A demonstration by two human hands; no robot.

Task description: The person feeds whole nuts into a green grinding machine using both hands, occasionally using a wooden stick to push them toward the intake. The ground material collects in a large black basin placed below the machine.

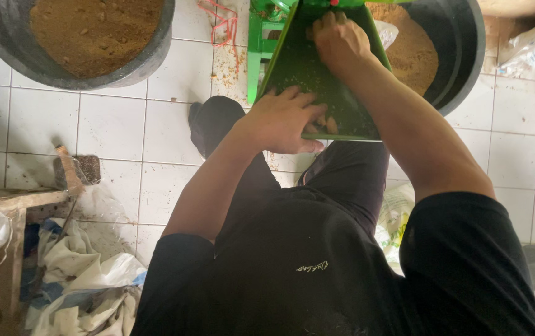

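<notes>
A green metal chute (pixel 308 68) slopes down toward me from a green machine frame (pixel 256 50). My left hand (pixel 283 121) rests at the chute's lower edge, fingers curled over small brown pieces lying there. My right hand (pixel 339 40) lies flat higher up inside the chute, pressing on its green surface. Specks of brown crumbs dot the chute between the two hands. I cannot tell whether either hand grips anything.
A grey tub (pixel 93 71) of brown meal stands at top left, and a dark tub (pixel 460 50) of the same meal at top right. A wooden bench (pixel 18 202) and crumpled sacks (pixel 87 286) lie at lower left on the white tile floor (pixel 124 130). My dark shoe (pixel 208 121) is below the chute.
</notes>
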